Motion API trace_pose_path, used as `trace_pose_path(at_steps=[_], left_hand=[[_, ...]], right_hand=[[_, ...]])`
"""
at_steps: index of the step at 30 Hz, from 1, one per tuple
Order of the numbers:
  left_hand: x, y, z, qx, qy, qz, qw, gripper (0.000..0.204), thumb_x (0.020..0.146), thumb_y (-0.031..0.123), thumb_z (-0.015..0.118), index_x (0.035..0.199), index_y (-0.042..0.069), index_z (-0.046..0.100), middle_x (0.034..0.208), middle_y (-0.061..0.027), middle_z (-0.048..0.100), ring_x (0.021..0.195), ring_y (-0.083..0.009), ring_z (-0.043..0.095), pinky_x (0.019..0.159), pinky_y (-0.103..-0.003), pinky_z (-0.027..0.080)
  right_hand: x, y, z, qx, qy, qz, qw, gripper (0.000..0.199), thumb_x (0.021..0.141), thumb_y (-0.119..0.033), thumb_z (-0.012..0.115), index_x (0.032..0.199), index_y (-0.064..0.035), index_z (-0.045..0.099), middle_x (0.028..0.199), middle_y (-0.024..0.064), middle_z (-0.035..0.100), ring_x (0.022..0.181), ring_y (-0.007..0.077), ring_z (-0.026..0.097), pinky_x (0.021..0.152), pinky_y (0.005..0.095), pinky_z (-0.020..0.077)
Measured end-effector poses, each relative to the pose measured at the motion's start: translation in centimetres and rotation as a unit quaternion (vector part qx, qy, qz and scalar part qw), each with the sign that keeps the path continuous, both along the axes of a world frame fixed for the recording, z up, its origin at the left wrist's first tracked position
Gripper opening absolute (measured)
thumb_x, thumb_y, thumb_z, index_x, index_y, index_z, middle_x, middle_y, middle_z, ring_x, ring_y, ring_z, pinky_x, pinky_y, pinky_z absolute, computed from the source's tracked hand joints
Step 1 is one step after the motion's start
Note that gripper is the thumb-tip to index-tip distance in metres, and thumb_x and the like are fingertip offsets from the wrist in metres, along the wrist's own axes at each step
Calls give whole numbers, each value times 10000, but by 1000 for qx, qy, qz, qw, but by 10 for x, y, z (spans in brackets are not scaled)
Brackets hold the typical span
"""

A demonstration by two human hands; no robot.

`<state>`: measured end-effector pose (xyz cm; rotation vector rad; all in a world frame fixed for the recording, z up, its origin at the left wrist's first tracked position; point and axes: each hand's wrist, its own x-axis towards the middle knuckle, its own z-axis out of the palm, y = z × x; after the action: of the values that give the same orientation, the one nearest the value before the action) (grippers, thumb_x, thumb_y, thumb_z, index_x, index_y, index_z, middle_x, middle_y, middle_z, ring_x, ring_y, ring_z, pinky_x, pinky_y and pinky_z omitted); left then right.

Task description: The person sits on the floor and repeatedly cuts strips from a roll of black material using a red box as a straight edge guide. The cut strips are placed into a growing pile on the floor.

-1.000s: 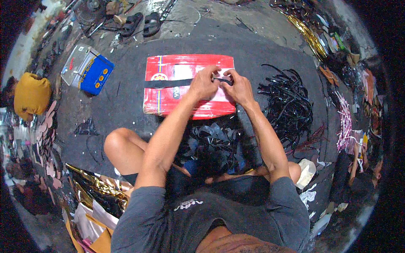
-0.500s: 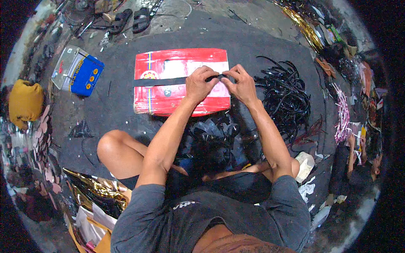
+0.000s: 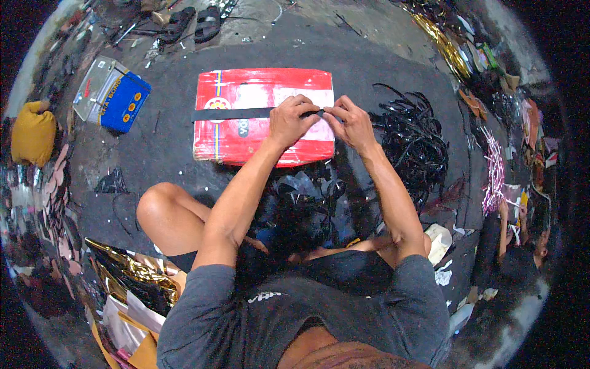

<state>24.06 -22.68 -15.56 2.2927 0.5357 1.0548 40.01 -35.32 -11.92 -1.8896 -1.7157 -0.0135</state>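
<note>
A red box-like package (image 3: 258, 144) wrapped in shiny clear film lies in front of me, with white panels on its top. Across it from left to right runs a flat black strip (image 3: 233, 114). Over the package's right half, my left hand (image 3: 287, 123) is closed, its fingertips pinching the strip. Close beside it, near the package's right edge, my right hand (image 3: 353, 126) pinches the strip too. The fingertips almost meet, and the bit of strip between them is mostly hidden. To the right of the package is a tangled heap of glossy black strips (image 3: 418, 138).
A blue and clear plastic container (image 3: 126, 101) stands left of the package, beyond it a mustard-yellow bundle (image 3: 34, 132). Black sandals (image 3: 208, 24) lie at the back. Gold foil (image 3: 141, 270) is by my left knee, and a pink-and-white strip bunch (image 3: 493, 172) lies far right.
Both hands keep their pinch on the strip at nearly the same spot. The strip looks slightly straighter at the left, and the whole view has shifted a little.
</note>
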Motion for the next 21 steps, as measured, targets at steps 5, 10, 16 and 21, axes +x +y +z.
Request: trace_pose_path(at_steps=[5, 10, 16, 21], left_hand=[[-2, 0, 1, -35, 23, -6, 999, 136, 774, 224, 792, 888, 152, 777, 907, -9, 694, 868, -216, 678, 739, -359, 559], [0, 1, 3, -56, 34, -4, 998, 121, 783, 208, 796, 884, 143, 779, 912, -26, 697, 873, -219, 679, 750, -357, 554], [0, 4, 1, -95, 31, -4, 995, 121, 789, 219, 796, 876, 137, 780, 895, -32, 702, 880, -223, 678, 763, -362, 546], [4, 3, 3, -83, 36, 13, 996, 121, 785, 258, 776, 826, 145, 778, 869, -18, 692, 850, -236, 672, 727, -382, 533]], right_hand=[[0, -2, 4, 8, 30, 17, 999, 208, 854, -236, 760, 1020, -110, 756, 918, 87, 621, 782, 274, 674, 679, 387, 553], [-2, 0, -3, 21, 106, -25, 994, 197, 830, -212, 787, 980, -86, 767, 887, 77, 608, 734, 228, 643, 642, 356, 528], [-8, 1, -4, 44, 146, -34, 988, 192, 811, -196, 801, 952, -69, 770, 855, 67, 599, 715, 196, 611, 615, 322, 500], [-1, 9, -27, 85, 193, -72, 975, 172, 787, -180, 818, 925, -84, 779, 839, 64, 617, 713, 173, 590, 633, 289, 491]])
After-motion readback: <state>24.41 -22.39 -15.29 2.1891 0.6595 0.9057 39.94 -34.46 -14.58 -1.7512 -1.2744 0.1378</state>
